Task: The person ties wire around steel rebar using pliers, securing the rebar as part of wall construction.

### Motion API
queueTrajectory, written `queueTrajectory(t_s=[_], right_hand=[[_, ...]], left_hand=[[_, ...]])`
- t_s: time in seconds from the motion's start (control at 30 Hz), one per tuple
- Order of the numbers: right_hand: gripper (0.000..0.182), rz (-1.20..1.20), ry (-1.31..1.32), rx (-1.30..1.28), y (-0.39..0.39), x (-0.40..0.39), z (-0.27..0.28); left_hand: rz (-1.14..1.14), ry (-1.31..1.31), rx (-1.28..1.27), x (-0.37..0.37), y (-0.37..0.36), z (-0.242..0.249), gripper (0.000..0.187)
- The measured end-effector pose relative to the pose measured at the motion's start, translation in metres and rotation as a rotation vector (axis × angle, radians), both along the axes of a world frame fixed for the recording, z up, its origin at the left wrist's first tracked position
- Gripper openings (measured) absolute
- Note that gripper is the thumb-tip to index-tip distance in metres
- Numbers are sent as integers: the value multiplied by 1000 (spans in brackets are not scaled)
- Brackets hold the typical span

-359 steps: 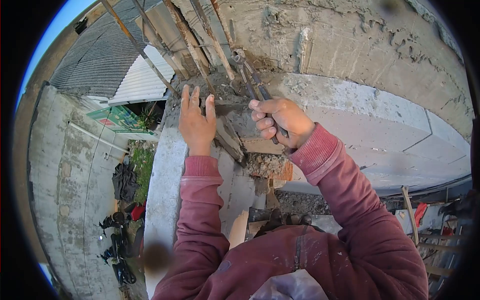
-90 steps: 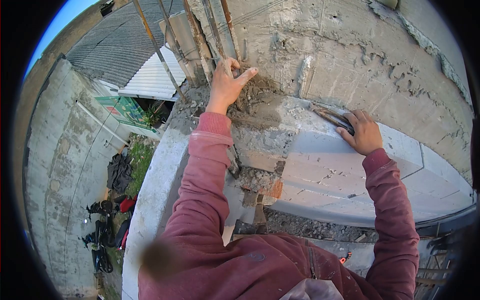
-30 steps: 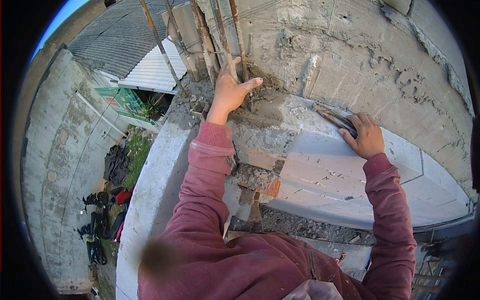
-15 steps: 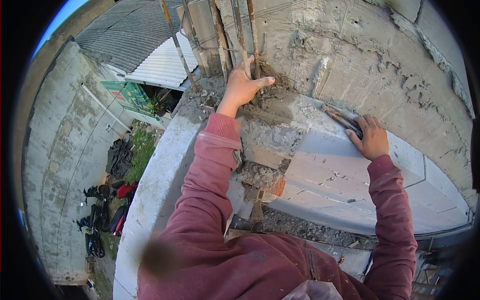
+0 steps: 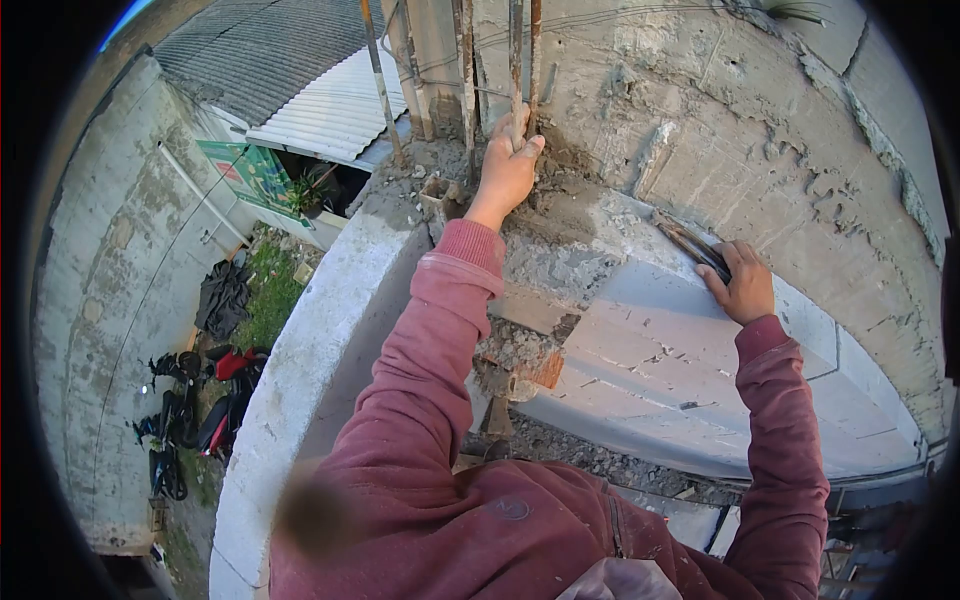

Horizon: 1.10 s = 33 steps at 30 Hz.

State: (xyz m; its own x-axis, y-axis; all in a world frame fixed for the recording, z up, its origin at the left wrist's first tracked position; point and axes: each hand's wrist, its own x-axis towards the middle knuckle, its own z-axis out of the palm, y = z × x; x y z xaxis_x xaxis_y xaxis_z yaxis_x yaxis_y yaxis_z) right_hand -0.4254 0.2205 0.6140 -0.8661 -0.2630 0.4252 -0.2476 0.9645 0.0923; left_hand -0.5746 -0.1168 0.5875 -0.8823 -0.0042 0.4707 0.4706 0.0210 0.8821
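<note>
So the left hand (image 5: 507,170) is way up at top centre of the frame, fingers curled around a rusty rebar rod (image 5: 517,60) that sticks straight up out of the rough mortar; its long axis runs vertical, right off the top edge, and it's one of a little cluster of rods standing just beside each other. That hand is clearly the nearer one to the rods. The right hand (image 5: 742,285) is well apart, over at centre right, pressed down on the smooth pale block (image 5: 650,350) with the fingers resting on the handles of a pair of pincers (image 5: 688,242) lying diagonally, heads pointing up-left toward the rods. Can't tell if it's actually gripping them or just pinning them flat. The concrete wall (image 5: 720,110) behind is lumpy and crusted, while the block looks chalky with scratch marks.
</note>
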Motion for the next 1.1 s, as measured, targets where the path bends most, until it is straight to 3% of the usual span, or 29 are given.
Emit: queueTrajectory(t_s=[0.03, 0.1, 0.17, 0.2, 0.3, 0.33, 0.43, 0.47, 0.63, 0.8, 0.9, 1.1], right_hand=[[40, -28, 22, 42, -1, 1, -1], [39, -95, 54, 118, -9, 5, -5], [39, -175, 81, 194, -19, 8, -8], [40, -215, 61, 201, -20, 8, -10], [44, -215, -233, -48, 19, -19, -24], [43, -317, -598, -626, -12, -2, 15], [37, -162, -831, -1600, -74, 32, 50], [24, 1, -912, -1699, -88, 37, 55], [10, 448, -1250, -2249, -143, 17, 47], [26, 437, -1269, -2117, -171, -18, 39], [33, 223, -1166, -1927, -187, -30, 62], [28, 262, -1308, -1782, -187, -66, 73]], left_hand=[[-17, 20, 23, -1, 0, -3, 56], [86, 38, 47, 13, 3, 4, 37], [112, 55, -55, 15, 0, 0, 50], [126, 133, -21, 13, 0, -4, 46], [140, 121, -14, 3, 2, -14, 44], [123, 82, -49, 6, 1, -10, 44], [83, 7, 62, 21, 1, 4, 43], [95, 68, 31, 19, 1, 2, 44], [1, 6, 139, 14, 1, -2, 50], [-77, 28, 213, 15, -1, 1, 56], [-109, 5, 223, 18, -2, 4, 56], [-141, -37, 268, 23, -2, 12, 60]])
